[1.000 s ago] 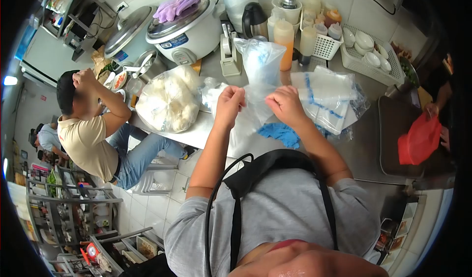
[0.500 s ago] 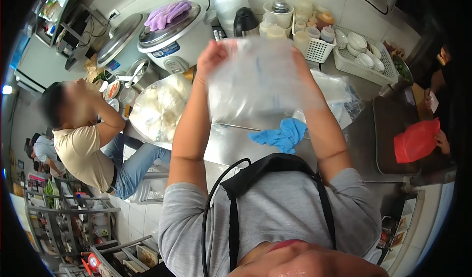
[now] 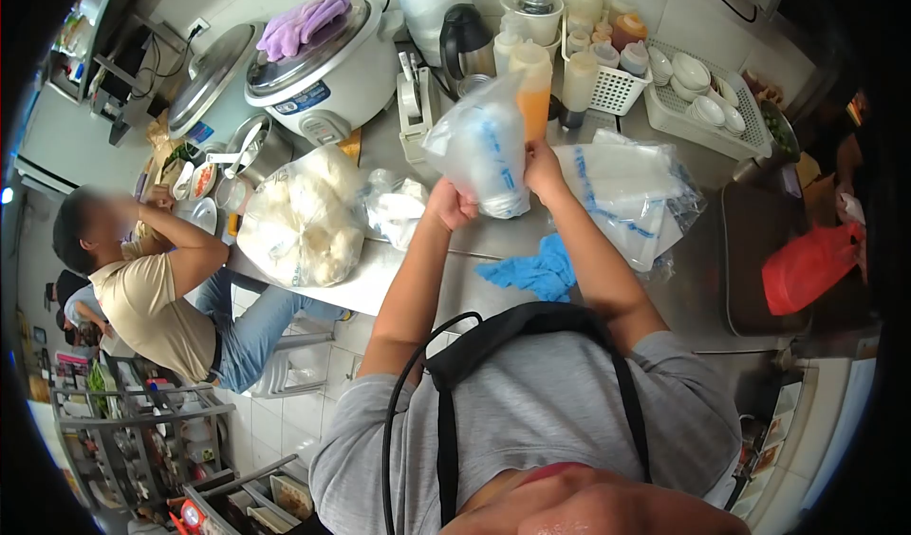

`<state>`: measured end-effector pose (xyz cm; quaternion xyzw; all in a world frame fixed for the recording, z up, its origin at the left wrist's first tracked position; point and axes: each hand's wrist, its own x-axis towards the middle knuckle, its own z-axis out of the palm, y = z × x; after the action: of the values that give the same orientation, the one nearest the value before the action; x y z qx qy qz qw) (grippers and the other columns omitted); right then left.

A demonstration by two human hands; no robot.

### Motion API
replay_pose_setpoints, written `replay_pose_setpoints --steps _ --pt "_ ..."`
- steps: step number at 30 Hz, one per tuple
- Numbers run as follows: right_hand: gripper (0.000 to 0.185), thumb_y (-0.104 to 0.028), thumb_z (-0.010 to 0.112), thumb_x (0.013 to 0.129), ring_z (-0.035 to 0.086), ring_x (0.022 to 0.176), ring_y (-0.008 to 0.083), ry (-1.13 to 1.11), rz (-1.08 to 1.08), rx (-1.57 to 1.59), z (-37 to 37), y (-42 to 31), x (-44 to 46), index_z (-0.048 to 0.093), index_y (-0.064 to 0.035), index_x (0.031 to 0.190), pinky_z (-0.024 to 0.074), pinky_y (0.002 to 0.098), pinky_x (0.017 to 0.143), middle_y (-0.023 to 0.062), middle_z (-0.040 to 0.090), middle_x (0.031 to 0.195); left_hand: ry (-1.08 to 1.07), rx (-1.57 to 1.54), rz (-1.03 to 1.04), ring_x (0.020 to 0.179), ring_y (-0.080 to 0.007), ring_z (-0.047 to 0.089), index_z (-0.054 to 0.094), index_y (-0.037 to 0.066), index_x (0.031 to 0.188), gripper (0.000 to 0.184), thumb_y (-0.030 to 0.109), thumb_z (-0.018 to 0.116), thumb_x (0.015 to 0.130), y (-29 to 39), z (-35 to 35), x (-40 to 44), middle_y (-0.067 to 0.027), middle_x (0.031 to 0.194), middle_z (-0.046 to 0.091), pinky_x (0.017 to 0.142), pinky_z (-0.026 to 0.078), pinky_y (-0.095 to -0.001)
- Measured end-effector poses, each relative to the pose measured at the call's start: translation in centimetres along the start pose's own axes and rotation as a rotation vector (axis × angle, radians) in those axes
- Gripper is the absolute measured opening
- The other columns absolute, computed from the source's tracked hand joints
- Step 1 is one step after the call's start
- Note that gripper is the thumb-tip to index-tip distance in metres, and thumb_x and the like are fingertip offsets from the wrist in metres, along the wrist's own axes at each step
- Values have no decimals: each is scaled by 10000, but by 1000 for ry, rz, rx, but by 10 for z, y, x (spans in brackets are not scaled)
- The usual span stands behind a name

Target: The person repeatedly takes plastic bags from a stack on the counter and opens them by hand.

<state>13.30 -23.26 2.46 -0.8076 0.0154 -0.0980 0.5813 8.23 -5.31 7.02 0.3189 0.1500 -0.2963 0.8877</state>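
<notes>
A clear plastic bag (image 3: 489, 150) with blue print hangs bunched between my two hands above the steel table. My left hand (image 3: 454, 205) is closed on its lower left side. At the bag's right edge, my right hand (image 3: 543, 171) is closed too, its fingertips partly hidden. Just behind that hand is a squeeze bottle of orange liquid (image 3: 532, 89). Flat plastic bags (image 3: 622, 193) with blue print lie stacked to the right. A crumpled blue cloth (image 3: 533, 269) lies between my forearms, and a small white plastic bundle (image 3: 394, 210) rests left of my left hand.
A big bag of white lumps (image 3: 308, 217) sits at the left, near a tape dispenser (image 3: 415, 117) and a rice cooker (image 3: 323, 79). Bottles and a bowl basket (image 3: 750, 141) line the back. A seated person (image 3: 157, 298) is at left; another person's hand is by a red bag (image 3: 811, 269).
The bag was spread wide and raised between my hands; now it is lower and gathered narrower. My hands have come closer together, uncovering the tape dispenser, the orange bottle and the white bundle.
</notes>
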Motion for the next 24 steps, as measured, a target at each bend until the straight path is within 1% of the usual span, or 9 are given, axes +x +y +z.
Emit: replay_pose_setpoints --steps 6,9,13,14,16,18,19,20,24 --pt "208 -186 526 751 556 713 302 -74 55 -124 -1 8 -3 518 6 832 429 346 626 184 573 766 225 218 283 350 -54 316 470 97 759 37 119 491 737 -25 -21 26 28 507 397 284 163 -192" --pt "211 -84 510 749 558 760 207 -223 158 -186 -9 -6 0 508 15 935 436 288 663 141 579 858 312 265 379 347 -56 334 483 85 826 98 133 493 741 -26 2 13 18 517 420 282 172 -196" --pt "228 -194 502 778 565 711 278 -73 -152 -153 -9 0 -8 503 18 863 429 343 632 186 573 783 386 495 504 417 -76 413 483 70 974 261 162 540 737 -25 -2 12 -4 575 469 344 305 -206" --pt "215 -197 489 793 558 698 274 -4 -8 75 -9 -7 -22 490 12 847 428 349 631 168 565 774 422 661 613 457 -86 433 478 56 985 279 161 549 736 -21 -2 7 -11 598 479 394 335 -209" --pt "197 -206 486 800 546 684 251 50 -117 -26 -29 -14 -50 485 -11 830 425 336 624 134 552 754 492 998 821 537 -107 472 469 28 1007 318 159 567 734 -12 3 -17 -24 645 499 493 395 -215" --pt "165 -201 511 777 533 667 255 -136 -151 -137 -49 -28 -101 505 -36 788 416 341 602 110 536 726 358 1028 1027 637 -122 490 462 13 1027 342 146 576 734 5 12 -66 -38 704 518 600 410 -233" --pt "151 -201 530 754 526 653 263 -233 -350 -311 -54 -28 -124 519 -51 769 411 350 591 102 525 708 436 1115 1158 634 -114 489 480 23 1006 317 119 589 724 17 0 -77 -37 701 516 583 412 -234" --pt "137 -201 549 732 519 638 270 -331 -548 -483 -58 -26 -143 532 -66 751 406 358 579 93 513 691 498 1062 1130 641 -103 482 495 33 991 293 111 586 725 28 -16 -85 -32 699 508 584 409 -226" --pt "114 -209 561 702 514 625 286 -402 -714 -649 -42 -22 -162 557 -100 736 400 383 565 92 508 709 576 813 1089 668 -51 445 489 -7 965 210 70 534 774 34 -23 -121 -10 767 507 595 369 -176"
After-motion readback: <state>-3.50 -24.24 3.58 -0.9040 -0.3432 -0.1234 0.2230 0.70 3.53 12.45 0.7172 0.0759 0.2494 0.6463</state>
